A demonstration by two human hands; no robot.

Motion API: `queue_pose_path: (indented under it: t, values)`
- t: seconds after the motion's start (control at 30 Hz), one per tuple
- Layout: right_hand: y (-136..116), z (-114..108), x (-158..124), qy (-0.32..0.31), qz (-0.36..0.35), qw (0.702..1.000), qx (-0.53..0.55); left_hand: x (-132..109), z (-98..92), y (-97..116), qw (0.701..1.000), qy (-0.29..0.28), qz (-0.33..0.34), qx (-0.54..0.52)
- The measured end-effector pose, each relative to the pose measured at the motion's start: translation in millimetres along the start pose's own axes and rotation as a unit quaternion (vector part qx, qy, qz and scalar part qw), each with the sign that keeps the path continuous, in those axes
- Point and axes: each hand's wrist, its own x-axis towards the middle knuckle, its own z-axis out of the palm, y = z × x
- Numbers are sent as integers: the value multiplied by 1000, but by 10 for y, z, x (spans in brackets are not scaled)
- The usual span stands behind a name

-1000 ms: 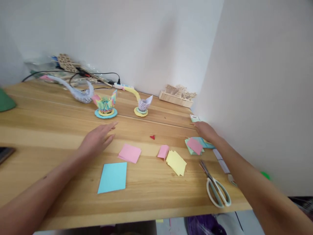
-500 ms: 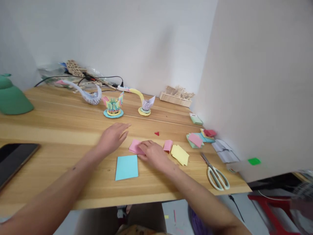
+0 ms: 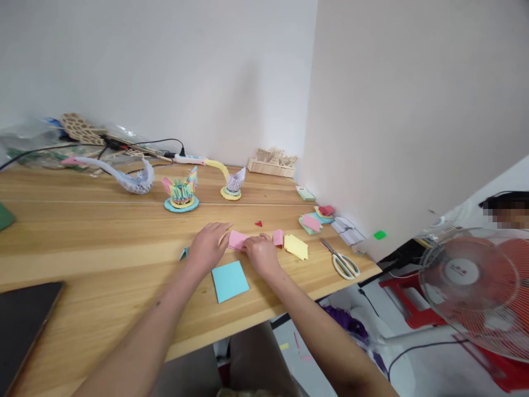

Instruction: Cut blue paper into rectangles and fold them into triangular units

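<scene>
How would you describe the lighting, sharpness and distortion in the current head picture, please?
Head view: soft, fairly even light, a faint shadow on the back wall; same head view: the fan near the right edge looks stretched; head view again: fine detail on the pink paper is soft.

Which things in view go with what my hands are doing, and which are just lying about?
Part of the job:
- pink paper, at the left hand and right hand
- probably the blue sheet, yellow paper and scissors

Apparently just lying about:
- fan
- power strip
</scene>
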Motion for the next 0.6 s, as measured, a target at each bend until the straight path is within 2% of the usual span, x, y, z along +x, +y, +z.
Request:
queue_pose_path:
  t: [0.17,0.27,0.37,0.43,0.5,0.6]
  values:
    - [-18,-46,-33,-2,-3,1000,-5,42,-103,-15,999,13,-39,7]
    - [-32,-36,-32,11,-15,1000,-5,44,-276,-103,994,44,-95,32]
    - [-19,-5,22,21,-38,999,-1,-52,-475,-188,979,65,-175,83]
    - [2,16,72,16,-62,998,4,-169,-562,-201,967,19,-214,134]
    - [27,31,115,10,-89,996,10,-297,-587,-182,963,-36,-208,168]
    - [74,39,151,7,-120,993,16,-448,-545,-138,959,-77,-186,201]
